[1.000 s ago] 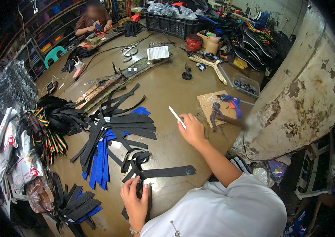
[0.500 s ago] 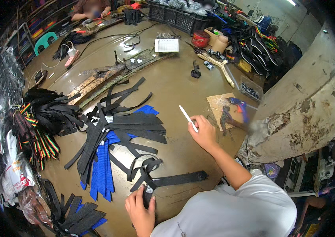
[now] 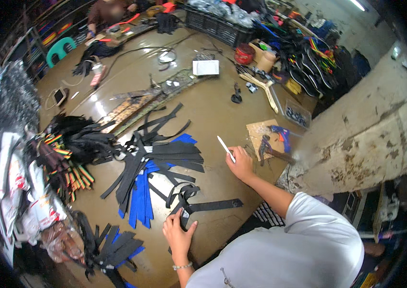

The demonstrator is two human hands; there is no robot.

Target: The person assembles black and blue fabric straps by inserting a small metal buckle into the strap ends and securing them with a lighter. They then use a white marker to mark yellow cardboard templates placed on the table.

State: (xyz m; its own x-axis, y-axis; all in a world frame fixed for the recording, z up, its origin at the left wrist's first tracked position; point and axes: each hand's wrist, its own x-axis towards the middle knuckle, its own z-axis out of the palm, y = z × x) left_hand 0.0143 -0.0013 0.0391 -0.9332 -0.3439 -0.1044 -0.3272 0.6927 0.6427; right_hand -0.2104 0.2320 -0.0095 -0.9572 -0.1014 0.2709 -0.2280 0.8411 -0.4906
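While one white pen (image 3: pixel 226 149) is clasped in the right hand (image 3: pixel 241 164), beyond one black webbing strap (image 3: pixel 215 205), the left hand (image 3: pixel 179 233) rests at the strap's left end, grip unclosed, thumb and fingers spread.

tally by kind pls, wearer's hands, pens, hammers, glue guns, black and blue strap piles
Wearer's hands: 2 (left hand, right hand)
White pen: 1
Hammer: 1
Blue glue gun: 1
Black-and-blue strap piles: 2
Total: 7
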